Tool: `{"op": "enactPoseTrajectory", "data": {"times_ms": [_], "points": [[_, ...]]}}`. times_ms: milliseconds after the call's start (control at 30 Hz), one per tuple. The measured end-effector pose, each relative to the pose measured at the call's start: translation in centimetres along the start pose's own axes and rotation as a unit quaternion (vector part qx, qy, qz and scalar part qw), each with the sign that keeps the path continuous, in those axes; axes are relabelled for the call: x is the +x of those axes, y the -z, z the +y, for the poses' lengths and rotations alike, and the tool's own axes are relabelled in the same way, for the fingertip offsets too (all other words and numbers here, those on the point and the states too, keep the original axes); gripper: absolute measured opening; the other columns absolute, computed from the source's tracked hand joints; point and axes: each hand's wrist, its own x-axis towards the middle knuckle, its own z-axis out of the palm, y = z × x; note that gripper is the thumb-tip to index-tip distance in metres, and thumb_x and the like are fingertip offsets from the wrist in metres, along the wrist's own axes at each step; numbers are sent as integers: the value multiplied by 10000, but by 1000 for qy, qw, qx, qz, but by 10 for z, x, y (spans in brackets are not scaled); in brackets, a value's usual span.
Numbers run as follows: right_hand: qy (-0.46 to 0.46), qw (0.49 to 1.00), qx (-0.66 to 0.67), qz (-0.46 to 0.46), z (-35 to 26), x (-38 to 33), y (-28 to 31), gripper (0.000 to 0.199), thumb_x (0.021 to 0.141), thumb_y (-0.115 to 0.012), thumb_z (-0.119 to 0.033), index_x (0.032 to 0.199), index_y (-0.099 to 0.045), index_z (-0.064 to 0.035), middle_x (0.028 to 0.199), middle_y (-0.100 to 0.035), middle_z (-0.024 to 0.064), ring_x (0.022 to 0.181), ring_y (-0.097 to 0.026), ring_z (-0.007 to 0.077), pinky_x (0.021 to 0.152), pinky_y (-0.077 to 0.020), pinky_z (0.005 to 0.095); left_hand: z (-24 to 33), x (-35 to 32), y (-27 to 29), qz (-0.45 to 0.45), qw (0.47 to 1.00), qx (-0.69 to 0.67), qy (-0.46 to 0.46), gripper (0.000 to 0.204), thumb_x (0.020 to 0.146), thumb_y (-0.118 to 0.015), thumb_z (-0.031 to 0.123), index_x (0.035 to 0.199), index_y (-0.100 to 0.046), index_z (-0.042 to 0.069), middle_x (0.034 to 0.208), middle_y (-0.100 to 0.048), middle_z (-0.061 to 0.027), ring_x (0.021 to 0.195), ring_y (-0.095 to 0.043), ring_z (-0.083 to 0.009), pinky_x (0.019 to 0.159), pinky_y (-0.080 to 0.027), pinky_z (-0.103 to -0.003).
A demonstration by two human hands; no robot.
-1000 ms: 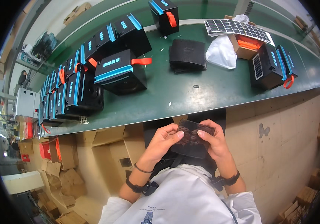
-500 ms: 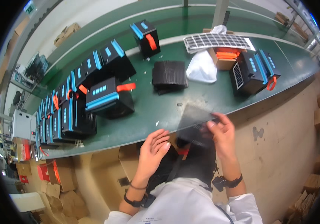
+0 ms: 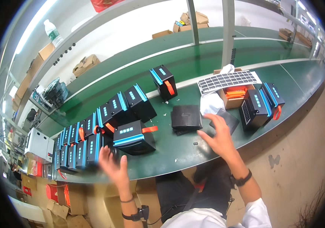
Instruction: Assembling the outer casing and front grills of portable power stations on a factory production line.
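Note:
My right hand [image 3: 220,137] is open, thumb and fingers apart, above the table between a stack of black ribbed panels [image 3: 185,116] and a dark flat sheet [image 3: 230,121]. The sheet lies on the table, partly hidden by my fingers and touching the edge of a white plastic bag [image 3: 211,102]. Slightly blurred, my left hand [image 3: 113,166] is also open and holds nothing. It is at the table's front edge, near a black box with a blue strip and orange strap [image 3: 135,141]. Behind its fingers stands a row of similar black boxes [image 3: 93,147].
More black boxes stand at the right [image 3: 254,108] and at the back [image 3: 163,81]. A solar panel [image 3: 228,81] rests over a cardboard box with orange straps [image 3: 235,94]. A small dark piece [image 3: 195,143] lies on the green table [image 3: 177,155]. Cartons [image 3: 71,199] sit below left.
My right hand has let go of the dark sheet, which now lies on the table beside the white bag. My left hand has moved left toward the boxes. The view has shifted.

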Motion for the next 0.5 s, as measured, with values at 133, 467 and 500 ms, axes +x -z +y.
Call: {"op": "enactPoseTrajectory", "data": {"times_ms": [133, 467, 500], "points": [[87, 994, -48, -47, 28, 62, -20, 873, 740, -879, -297, 1451, -456, -19, 1369, -572, 228, 1337, -484, 408, 1137, -370, 472, -7, 33, -9, -103, 994, -18, -11, 901, 841, -828, 270, 1553, -331, 27, 1550, -400, -128, 1455, -365, -293, 1219, -251, -442], [118, 976, -44, -179, 32, 89, -15, 1129, 631, -947, -345, 1554, -348, -93, 1410, -535, 230, 1319, -478, 424, 1128, -374, 496, -14, 40, -20, -158, 980, -108, 49, 840, 880, -800, 183, 1555, -322, 39, 1381, -528, -127, 1257, -536, -215, 1120, -402, -356], [133, 975, -48, -173, 37, 93, -18, 1128, 629, -949, -332, 1556, -348, -106, 1402, -535, 222, 1314, -484, 419, 1125, -382, 495, -15, 41, -20, -161, 980, -103, 48, 835, 882, -800, 190, 1551, -325, 39, 1380, -528, -126, 1256, -536, -215, 1118, -403, -355]]}}
